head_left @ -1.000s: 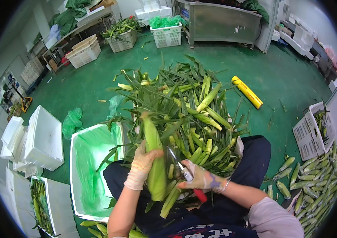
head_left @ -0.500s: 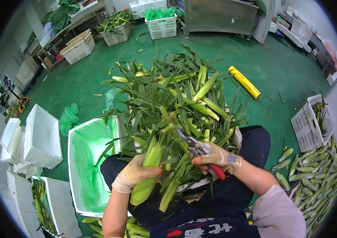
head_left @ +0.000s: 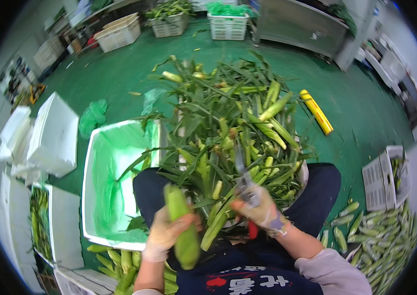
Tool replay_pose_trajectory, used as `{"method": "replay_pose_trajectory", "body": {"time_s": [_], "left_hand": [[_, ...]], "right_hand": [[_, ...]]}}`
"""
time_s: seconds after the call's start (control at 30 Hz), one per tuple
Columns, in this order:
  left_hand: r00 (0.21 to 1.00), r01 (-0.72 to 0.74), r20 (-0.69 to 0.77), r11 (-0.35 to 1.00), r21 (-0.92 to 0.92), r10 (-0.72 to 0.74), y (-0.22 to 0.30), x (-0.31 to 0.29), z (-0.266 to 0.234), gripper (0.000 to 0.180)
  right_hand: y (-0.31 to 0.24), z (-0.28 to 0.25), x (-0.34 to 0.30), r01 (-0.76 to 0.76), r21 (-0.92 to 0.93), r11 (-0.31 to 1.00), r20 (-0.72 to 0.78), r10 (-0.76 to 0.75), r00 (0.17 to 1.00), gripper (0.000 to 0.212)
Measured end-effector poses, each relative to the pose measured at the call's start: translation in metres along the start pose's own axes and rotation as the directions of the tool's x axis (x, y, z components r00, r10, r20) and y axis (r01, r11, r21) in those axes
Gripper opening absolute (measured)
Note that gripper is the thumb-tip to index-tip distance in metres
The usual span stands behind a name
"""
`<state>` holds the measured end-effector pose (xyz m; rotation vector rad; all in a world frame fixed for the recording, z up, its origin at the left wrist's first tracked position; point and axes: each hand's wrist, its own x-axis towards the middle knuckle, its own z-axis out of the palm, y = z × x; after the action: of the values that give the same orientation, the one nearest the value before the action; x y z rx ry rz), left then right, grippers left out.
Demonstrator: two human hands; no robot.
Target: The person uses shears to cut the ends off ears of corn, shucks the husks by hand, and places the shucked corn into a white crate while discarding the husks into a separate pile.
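Left grip (head_left: pixel 166 233) is wrapping around a green corn ear (head_left: pixel 187 248), thumb and fingers closing on its middle, and the ear is standing at a slight tilt just in front of the person's dark shirt. Right grip (head_left: pixel 262 215) is clenching some metal shears (head_left: pixel 249 192) with a red handle, blades pointing away from the body (motion blur is eating the detail, so I can't tell if they're parted). Tool and ear aren't touching right now.

Progress-wise, I'd call it partway. The held ear is looking pretty tidy, husk on and no long leaves sticking out. A pile of ears (head_left: pixel 388 238) is lying on the green floor over on the right, loose leaves gone and some apparently wearing clear film, so that lot is looking done. More fairly clean ears (head_left: pixel 126 263) are sitting near the left forearm. What's left is looking like plenty: a big leafy heap (head_left: pixel 206 128) is spreading out right in front of the knees, with stalks and leaves tangling over whatever ears are hiding underneath. The green-lined foam box (head_left: pixel 112 196) beside the left knee is showing mostly bare liner.
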<state>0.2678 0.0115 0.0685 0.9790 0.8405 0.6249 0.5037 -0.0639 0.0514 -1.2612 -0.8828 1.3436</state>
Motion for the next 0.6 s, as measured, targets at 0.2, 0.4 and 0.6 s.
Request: {"method": "replay_pose_trajectory", "body": {"time_s": [0.2, 0.4, 0.6], "left_hand": [[0.688, 0.632, -0.71, 0.357, 0.688, 0.151, -0.116, -0.192, -0.194, 0.037], [0.55, 0.828, -0.834, 0.1, 0.552, 0.044, -0.078, -0.166, -0.218, 0.028], [0.716, 0.495, -0.627, 0.409, 0.766, 0.307, -0.128, 0.141, -0.32, 0.028]], "right_hand": [[0.022, -0.04, 0.002, -0.139, 0.034, 0.99, -0.179, 0.143, 0.973, 0.037], [0.069, -0.056, 0.001, -0.267, 0.11, 0.958, -0.358, 0.288, 0.888, 0.026], [0.033, 0.004, 0.053, -0.306, -0.261, 0.916, -0.25, 0.242, 0.938, 0.03]]}}
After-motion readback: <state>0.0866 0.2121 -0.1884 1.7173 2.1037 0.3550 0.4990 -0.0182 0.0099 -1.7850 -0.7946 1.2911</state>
